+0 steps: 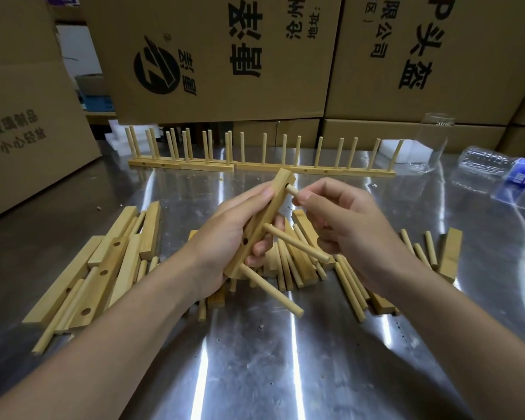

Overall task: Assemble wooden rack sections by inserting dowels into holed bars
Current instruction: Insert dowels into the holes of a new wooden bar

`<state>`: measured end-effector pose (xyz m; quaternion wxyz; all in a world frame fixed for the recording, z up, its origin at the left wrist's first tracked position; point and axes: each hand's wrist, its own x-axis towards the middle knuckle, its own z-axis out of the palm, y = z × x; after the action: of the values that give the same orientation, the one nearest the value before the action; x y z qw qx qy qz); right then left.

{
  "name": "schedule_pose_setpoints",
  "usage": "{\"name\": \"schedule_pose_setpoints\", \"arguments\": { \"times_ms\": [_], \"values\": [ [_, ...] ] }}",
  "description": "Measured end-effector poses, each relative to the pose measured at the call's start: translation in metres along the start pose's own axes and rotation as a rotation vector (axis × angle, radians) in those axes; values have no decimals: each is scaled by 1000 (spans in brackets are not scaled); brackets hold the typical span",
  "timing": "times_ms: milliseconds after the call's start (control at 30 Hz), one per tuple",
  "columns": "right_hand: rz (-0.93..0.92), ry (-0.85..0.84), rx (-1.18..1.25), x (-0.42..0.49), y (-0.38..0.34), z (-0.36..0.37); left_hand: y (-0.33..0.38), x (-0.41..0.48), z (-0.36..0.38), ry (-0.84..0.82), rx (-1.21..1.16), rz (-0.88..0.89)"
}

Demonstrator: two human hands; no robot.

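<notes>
The left hand (225,237) wraps the bar (273,204) at mid-length. Two seated dowels (296,243) project rightward beside and below this grip. Above the grip, a loose dowel (292,190) meets the top hole, pinched by the right hand (340,219). Hold the dowel square to the hole and press straight in while bracing the bar.

Far left of the grip, a box (22,131) reads "小心轻放". Behind the grip, the rear box (225,56) carries sideways print including "地址".

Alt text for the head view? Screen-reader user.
The left hand grips a holed wooden bar with two dowels already seated, while the right hand pinches a third dowel at its top hole. On the metal table lie loose bars and loose dowels; finished rack sections stand behind.
</notes>
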<state>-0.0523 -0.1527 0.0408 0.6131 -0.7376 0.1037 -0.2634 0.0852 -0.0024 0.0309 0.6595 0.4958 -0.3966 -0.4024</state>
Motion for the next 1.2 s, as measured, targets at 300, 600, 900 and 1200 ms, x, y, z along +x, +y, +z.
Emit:
{"name": "schedule_pose_setpoints", "arguments": {
  "times_ms": [300, 600, 900, 1200],
  "values": [
    [-246, 98, -519, -3, 3, 3, -1, -1, 3, -5, 249, 72],
    [-314, 62, -644, -3, 0, -5, -8, -2, 11, -9, 439, 189],
    [-165, -70, -206, -2, -1, -9, -3, -7, 15, -43, 465, 237],
    [45, -218, 52, -3, -17, -9, 4, -8, 12, 29, 498, 269]
  ]
}}
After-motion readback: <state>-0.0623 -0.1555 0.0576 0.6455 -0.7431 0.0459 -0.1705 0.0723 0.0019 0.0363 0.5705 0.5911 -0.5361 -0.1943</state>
